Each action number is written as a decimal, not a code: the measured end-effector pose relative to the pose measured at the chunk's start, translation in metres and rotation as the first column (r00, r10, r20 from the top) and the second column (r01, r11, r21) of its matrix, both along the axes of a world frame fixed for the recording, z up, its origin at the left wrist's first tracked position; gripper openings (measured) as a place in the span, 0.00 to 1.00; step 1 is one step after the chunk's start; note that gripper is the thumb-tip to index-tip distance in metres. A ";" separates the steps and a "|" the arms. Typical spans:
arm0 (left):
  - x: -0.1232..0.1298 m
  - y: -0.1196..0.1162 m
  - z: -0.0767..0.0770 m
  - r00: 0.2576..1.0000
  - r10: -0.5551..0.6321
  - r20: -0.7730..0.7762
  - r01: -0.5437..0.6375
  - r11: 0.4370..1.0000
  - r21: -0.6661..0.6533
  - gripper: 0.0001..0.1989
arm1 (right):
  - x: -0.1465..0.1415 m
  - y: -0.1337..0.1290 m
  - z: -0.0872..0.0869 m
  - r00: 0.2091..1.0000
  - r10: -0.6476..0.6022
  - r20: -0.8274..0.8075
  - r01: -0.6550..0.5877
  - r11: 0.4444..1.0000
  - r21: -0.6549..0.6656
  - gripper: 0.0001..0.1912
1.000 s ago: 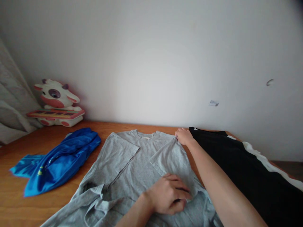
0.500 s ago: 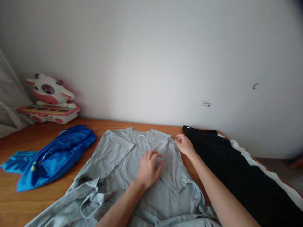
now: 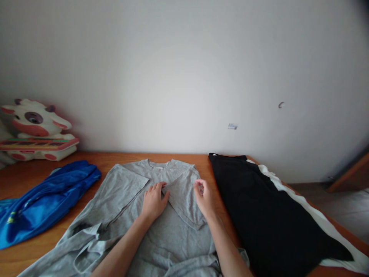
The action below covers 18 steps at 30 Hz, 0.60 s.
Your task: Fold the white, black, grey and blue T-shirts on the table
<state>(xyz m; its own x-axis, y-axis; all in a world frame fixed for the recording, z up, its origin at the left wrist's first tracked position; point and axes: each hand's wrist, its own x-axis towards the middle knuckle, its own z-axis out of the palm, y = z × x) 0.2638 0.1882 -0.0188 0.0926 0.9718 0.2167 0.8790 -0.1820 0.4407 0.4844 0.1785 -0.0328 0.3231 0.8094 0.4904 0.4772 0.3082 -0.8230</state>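
Observation:
A grey short-sleeved garment (image 3: 127, 184) lies face up on the wooden surface, its round neckline towards the wall. Both sleeves are laid inward over the chest, and a strap-like loop of cloth sits at its lower left. Its lower end runs out of view, so T-shirt or dress I cannot tell. My left hand (image 3: 155, 201) rests on the chest beside the right-hand sleeve's cuff, fingers spread. At the outer edge of that same sleeve, my right hand (image 3: 204, 197) has its fingers curled in towards the thumb, seemingly pinching the cloth.
To the right lies black clothing (image 3: 245, 200) with a white strip of cloth (image 3: 300, 204) along its far side. A crumpled blue garment (image 3: 57, 192) is on the left, in front of a cow-shaped toy keyboard (image 3: 40, 132). A white wall (image 3: 161, 77) rises behind the wooden surface (image 3: 106, 157).
The view has swung to the right. My right hand has come back from beside the shoulder to the sleeve's edge, its fingers now curled. My left hand stays on the chest.

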 end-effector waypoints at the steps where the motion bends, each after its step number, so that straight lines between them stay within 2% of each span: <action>1: -0.001 0.002 -0.001 1.000 0.004 -0.005 -0.004 1.000 -0.006 0.17 | 0.003 0.000 0.000 0.998 -0.017 -0.062 0.017 1.000 -0.005 0.19; 4: 0.002 0.012 0.002 1.000 0.025 0.006 -0.025 0.998 -0.054 0.19 | 0.005 0.003 0.000 0.982 -0.057 -0.179 0.058 0.998 0.001 0.21; 8: 0.023 0.043 0.014 0.999 0.021 0.030 -0.018 0.993 -0.114 0.21 | 0.001 0.003 -0.001 0.985 -0.015 -0.172 0.017 1.000 0.009 0.20; 13: 0.081 0.093 0.026 0.999 -0.044 0.015 0.045 0.986 -0.160 0.23 | -0.001 0.001 -0.002 0.991 0.011 -0.136 -0.017 0.999 -0.042 0.22; 16: 0.117 0.118 0.028 0.998 -0.069 -0.008 0.066 0.979 -0.194 0.27 | -0.004 -0.004 0.005 0.993 0.099 -0.067 -0.104 0.992 -0.074 0.23; 18: 0.134 0.131 0.030 0.995 -0.091 -0.033 0.083 0.975 -0.208 0.25 | -0.006 -0.009 0.012 0.986 0.164 0.015 -0.162 0.982 -0.101 0.25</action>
<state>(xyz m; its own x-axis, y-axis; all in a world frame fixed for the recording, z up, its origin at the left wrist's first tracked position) 0.3978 0.3189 0.0109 0.1834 0.9830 0.0068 0.8824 -0.1677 0.4396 0.4789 0.1696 -0.0209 0.1726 0.8954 0.4104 0.4463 0.3004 -0.8430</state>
